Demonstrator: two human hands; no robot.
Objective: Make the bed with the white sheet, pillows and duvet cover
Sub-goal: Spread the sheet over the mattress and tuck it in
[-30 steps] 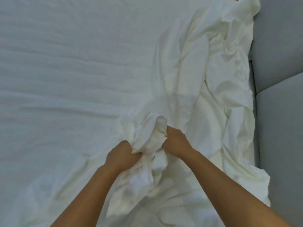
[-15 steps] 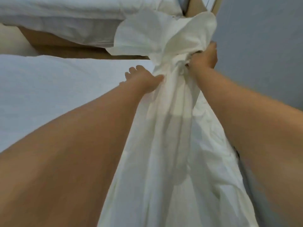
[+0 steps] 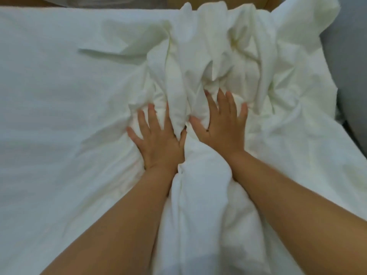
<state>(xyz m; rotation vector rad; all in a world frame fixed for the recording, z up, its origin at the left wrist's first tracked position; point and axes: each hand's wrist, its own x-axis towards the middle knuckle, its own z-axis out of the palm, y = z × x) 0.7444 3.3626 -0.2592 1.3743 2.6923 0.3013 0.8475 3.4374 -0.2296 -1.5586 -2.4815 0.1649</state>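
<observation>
Pressing flat now: left hand [image 3: 158, 139] and right hand [image 3: 222, 124], fingers spread, nothing grasped, rest on crumpled white fabric bundle [image 3: 208, 62]. Half second ago both clutched it aloft. Bundle now dropped near head end, atop smooth white fitted sheet [image 3: 49, 96], beside grey padded wall [image 3: 349, 66]. Likely spreading comes next.

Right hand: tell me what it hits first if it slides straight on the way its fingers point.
The right hand would probably first meet the bunched folds of the crumpled white cloth just past its fingertips.
</observation>
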